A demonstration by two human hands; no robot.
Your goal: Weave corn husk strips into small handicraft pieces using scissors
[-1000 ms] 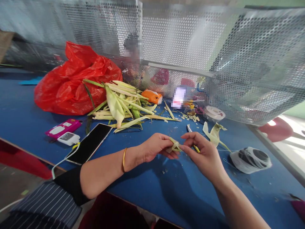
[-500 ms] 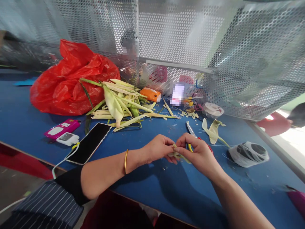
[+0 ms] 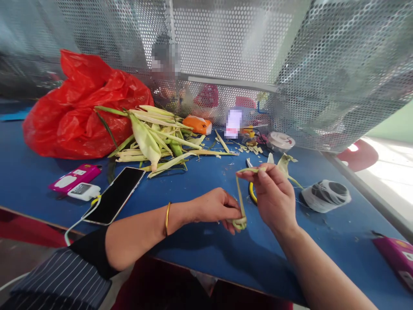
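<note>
My left hand [image 3: 217,207] is closed over a small green knotted roll of corn husk [image 3: 239,223] just above the blue table. From that roll a narrow husk strip [image 3: 239,193] runs upward to my right hand [image 3: 275,189], which pinches its other end between thumb and fingers. Behind my right hand lie scissors [image 3: 252,193] with a yellow-lined handle, partly hidden. A loose piece of husk [image 3: 284,164] rests beyond the right hand, partly covered by it. To the right sits a spool of white thread [image 3: 325,196].
A pile of corn husks [image 3: 145,137] lies beside a red plastic bag [image 3: 84,112]. Nearby are an orange tissue pack [image 3: 197,125], a phone [image 3: 116,196] and a magenta box [image 3: 75,177]. A perforated metal screen [image 3: 226,47] borders the blue table [image 3: 200,258]; another person shows behind it.
My right hand has risen away from the left, drawing the husk strip out between them. My left hand stays near its place, holding the roll. The view has shifted slightly right.
</note>
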